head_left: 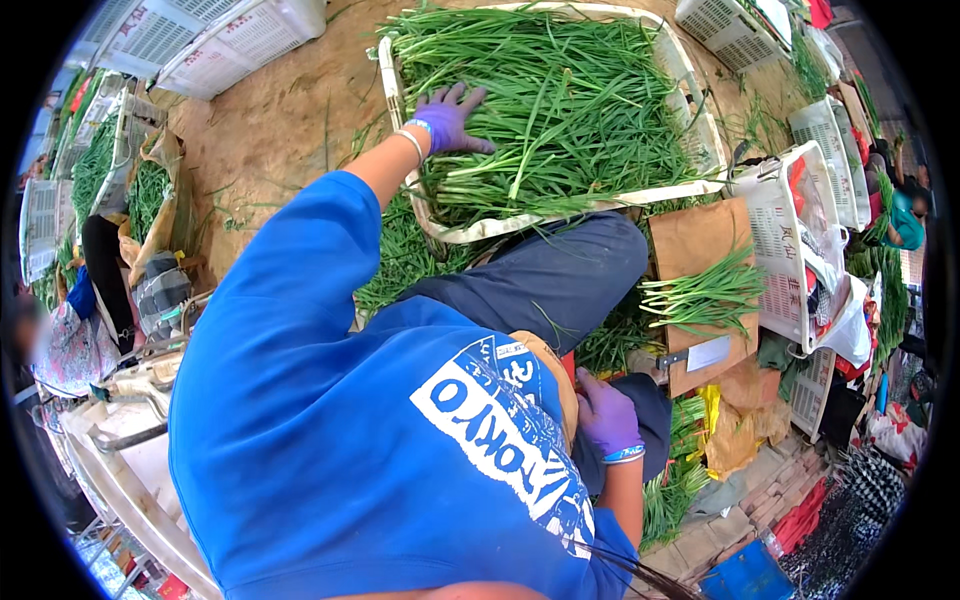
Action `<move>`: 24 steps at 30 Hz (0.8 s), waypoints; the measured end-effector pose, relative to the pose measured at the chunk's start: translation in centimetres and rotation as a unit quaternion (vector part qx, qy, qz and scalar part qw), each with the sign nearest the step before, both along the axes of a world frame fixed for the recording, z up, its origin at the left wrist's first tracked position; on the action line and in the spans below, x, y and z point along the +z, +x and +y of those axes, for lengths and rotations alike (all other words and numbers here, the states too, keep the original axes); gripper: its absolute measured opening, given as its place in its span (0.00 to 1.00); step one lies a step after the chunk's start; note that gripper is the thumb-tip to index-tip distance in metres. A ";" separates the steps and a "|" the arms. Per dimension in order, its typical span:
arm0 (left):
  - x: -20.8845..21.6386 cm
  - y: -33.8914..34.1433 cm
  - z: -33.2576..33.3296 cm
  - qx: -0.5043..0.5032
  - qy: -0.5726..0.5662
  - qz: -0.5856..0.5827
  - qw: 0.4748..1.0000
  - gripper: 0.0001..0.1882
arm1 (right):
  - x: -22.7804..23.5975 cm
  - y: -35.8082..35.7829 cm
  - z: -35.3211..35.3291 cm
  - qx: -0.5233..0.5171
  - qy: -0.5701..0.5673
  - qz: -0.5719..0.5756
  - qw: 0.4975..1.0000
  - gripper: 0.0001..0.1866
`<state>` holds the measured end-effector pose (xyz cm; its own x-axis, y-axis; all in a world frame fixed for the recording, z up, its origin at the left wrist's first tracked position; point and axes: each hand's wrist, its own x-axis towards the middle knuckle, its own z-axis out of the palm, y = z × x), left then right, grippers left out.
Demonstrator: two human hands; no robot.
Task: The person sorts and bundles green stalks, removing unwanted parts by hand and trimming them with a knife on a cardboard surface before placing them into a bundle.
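Observation:
My left hand (pixel 452 118), in a purple glove, lies on the near left part of a heap of long green chives (pixel 570 110), with its fingers spread and nothing gripped. The heap fills a white plastic crate (pixel 462 236). My right hand (pixel 606 418), also gloved in purple, is low beside my lap near my bent knee. Its fingers are mostly hidden, so I cannot see whether it holds anything. To its right, a small bunch of chives (pixel 705 290) lies across a wooden board (pixel 690 228). A broad-bladed knife (pixel 708 353) rests on that board, below the bunch.
White slatted crates (pixel 240 45) stand at the upper left, and another white crate (pixel 783 245) is right of the board. Loose chives (pixel 400 265) lie beside my leg. A white chair-like frame (pixel 125 480) is at the lower left. People sit at both edges.

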<state>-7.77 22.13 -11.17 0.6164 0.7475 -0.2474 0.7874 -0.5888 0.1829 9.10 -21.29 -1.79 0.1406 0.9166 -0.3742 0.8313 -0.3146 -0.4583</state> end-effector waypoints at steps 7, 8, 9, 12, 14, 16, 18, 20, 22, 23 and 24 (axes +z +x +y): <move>1.4 0.1 0.6 0.000 -0.032 0.022 0.999 0.53 | 0.5 0.3 2.0 -0.018 -0.002 0.010 1.000 0.22; 3.0 0.5 0.6 -0.015 -0.032 0.028 0.999 0.52 | 0.8 0.2 2.4 -0.009 -0.015 0.011 1.000 0.22; 3.7 0.4 0.2 -0.048 0.033 -0.042 0.997 0.50 | 0.6 0.4 2.2 -0.005 0.013 0.010 1.000 0.23; 7.7 1.9 -2.0 -0.276 0.189 -0.128 0.934 0.46 | 0.5 0.5 1.2 -0.023 -0.001 0.016 1.000 0.23; 8.4 3.5 -4.3 -0.424 0.155 -0.087 0.888 0.41 | 0.2 0.8 0.5 -0.027 -0.009 0.016 0.999 0.23; 5.4 4.9 -5.7 -0.546 0.140 -0.063 0.824 0.30 | 0.7 1.2 0.6 -0.012 -0.032 -0.008 0.999 0.22; 2.7 6.1 -6.0 -0.651 0.133 -0.006 0.748 0.16 | 1.4 1.2 0.8 -0.012 -0.028 0.001 1.000 0.22; 6.2 5.9 -6.3 -0.600 0.122 -0.207 0.763 0.14 | 1.2 1.1 0.6 -0.015 0.028 0.023 0.999 0.23; 13.1 5.4 -5.9 -0.486 0.151 -0.267 0.818 0.14 | 1.2 0.9 0.0 -0.059 0.000 0.039 0.997 0.22; 15.5 5.2 -4.7 -0.434 0.160 -0.256 0.849 0.15 | 1.4 0.9 -0.5 -0.085 -0.016 0.048 0.995 0.22; 17.0 5.0 -2.6 -0.395 0.125 -0.412 0.811 0.16 | 0.8 1.2 -1.3 -0.089 -0.032 0.043 0.995 0.22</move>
